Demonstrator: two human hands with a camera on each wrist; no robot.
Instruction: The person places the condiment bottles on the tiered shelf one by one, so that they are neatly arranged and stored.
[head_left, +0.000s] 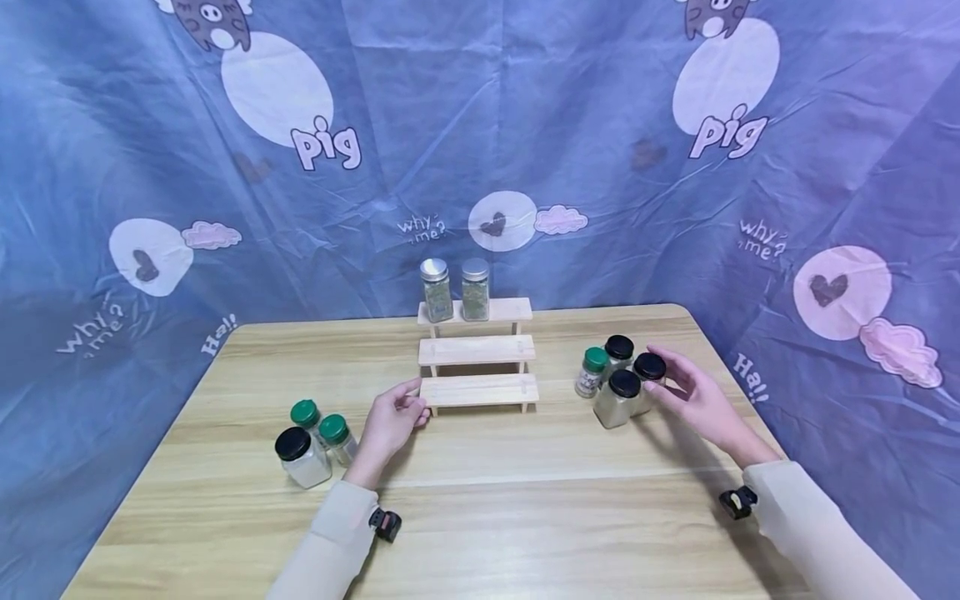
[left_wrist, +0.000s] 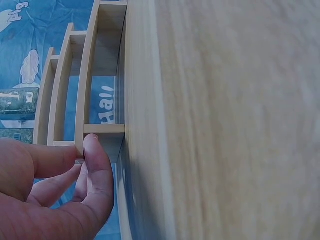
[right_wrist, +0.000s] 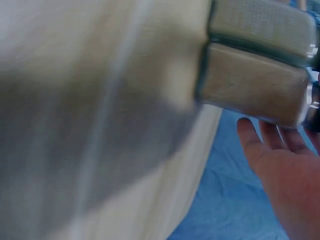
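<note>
Rack (head_left: 478, 390) is pale beige. Table (head_left: 510, 525) is tan with grain streaks. Lids (head_left: 625, 383) are black, green or silver. Curtain (head_left: 420, 100) is blue, printed with white ovals (head_left: 277, 89), grey hearts (head_left: 828, 289), pink clouds (head_left: 900, 352) (lettering (head_left: 326, 146) white too). Sleeves (head_left: 322, 542): off-white.

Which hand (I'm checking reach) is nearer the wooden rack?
Left: the left hand pinches the wooden rack at its lower left; the right hand is off to the rack's right, by black-lidded jars.

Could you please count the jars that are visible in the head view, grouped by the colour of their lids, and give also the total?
Black-lidded jars: 4
Green-lidded jars: 3
Silver-lidded jars: 2
Total: 9
</note>
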